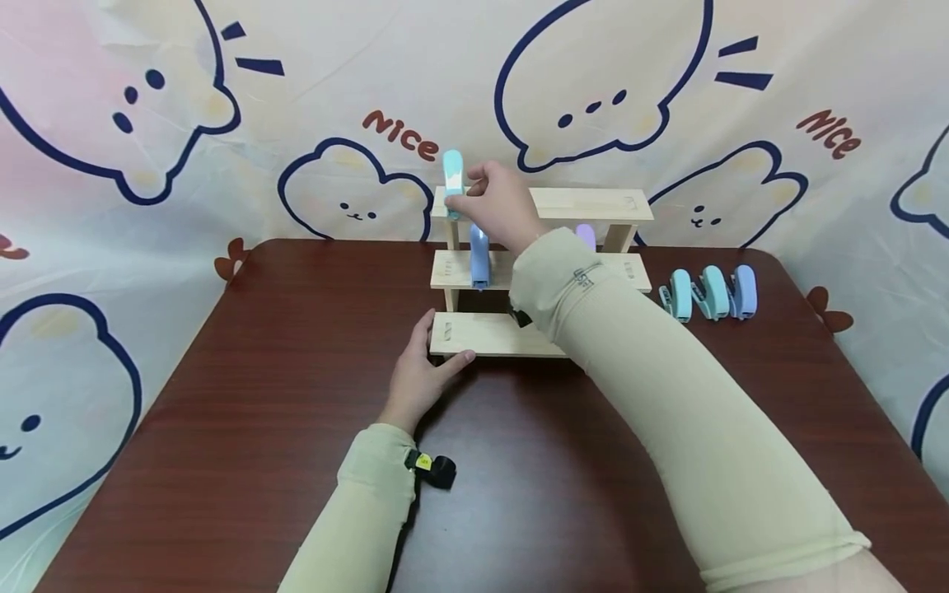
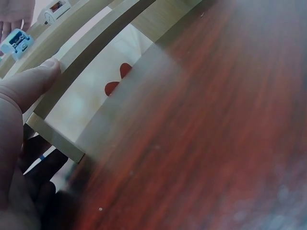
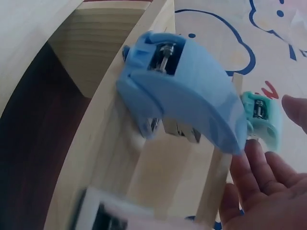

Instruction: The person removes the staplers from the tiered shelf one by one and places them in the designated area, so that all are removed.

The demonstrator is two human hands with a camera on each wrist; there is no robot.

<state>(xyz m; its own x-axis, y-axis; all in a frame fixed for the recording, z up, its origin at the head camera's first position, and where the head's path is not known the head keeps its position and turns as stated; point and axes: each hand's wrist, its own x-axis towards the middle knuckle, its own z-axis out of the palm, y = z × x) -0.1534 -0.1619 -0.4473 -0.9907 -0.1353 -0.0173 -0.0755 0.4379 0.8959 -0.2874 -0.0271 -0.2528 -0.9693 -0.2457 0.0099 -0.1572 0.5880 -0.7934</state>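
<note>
A three-tier wooden shelf (image 1: 593, 203) stands on the table. My left hand (image 1: 417, 380) grips the left end of its lowest tier, the thumb (image 2: 41, 79) over the plank's edge and the other fingers around the end. On the top tier, at the left, a teal mini stapler (image 1: 453, 169) stands upright. My right hand (image 1: 502, 202) is at this stapler, with fingertips (image 3: 254, 148) against its lower part and the thumb apart from it in the right wrist view. Just below, on the middle tier, stands a blue stapler (image 3: 201, 91). A lilac stapler (image 1: 586, 236) shows partly behind the right forearm.
Right of the shelf, two teal staplers (image 1: 678, 295) and a blue stapler (image 1: 744, 292) stand in a row on the dark brown table (image 1: 296, 395). A patterned cloth (image 1: 460, 49) hangs behind the table. My right sleeve (image 1: 652, 395) covers part of the lower tiers.
</note>
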